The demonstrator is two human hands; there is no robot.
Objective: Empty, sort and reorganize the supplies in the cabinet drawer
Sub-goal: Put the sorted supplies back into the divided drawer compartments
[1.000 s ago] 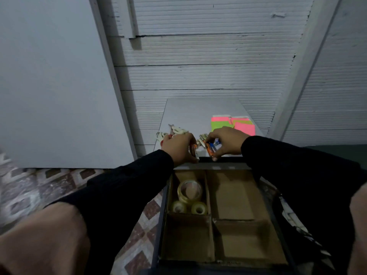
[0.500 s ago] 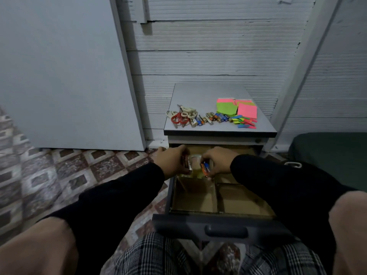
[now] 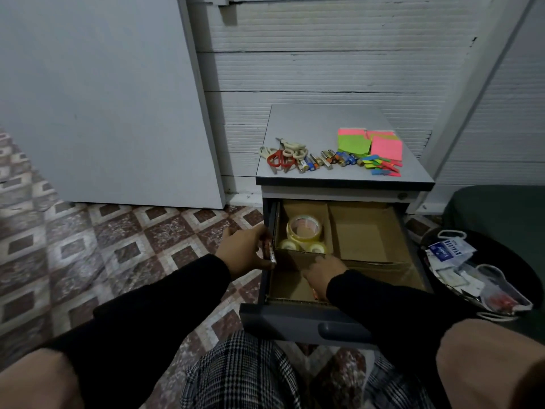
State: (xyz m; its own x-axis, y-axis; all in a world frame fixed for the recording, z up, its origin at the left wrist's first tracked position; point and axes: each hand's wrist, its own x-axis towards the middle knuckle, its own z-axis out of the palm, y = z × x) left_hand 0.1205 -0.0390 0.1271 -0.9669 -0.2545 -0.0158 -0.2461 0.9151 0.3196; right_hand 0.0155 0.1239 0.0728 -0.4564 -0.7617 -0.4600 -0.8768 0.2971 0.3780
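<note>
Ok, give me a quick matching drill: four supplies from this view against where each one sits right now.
1. tape rolls
2. scissors
3. sticky notes
4. batteries held by left hand

a. cabinet top, right side
b. outside the drawer's left wall
c. drawer's rear left compartment
d. cabinet top, left side

Pairs: 1-c, 2-d, 3-a, 4-b

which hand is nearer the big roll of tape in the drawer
The right hand, by a little. It reaches into the near-left compartment just in front of the big tape roll. The left hand stays outside the drawer's left wall, gripping batteries.
</note>
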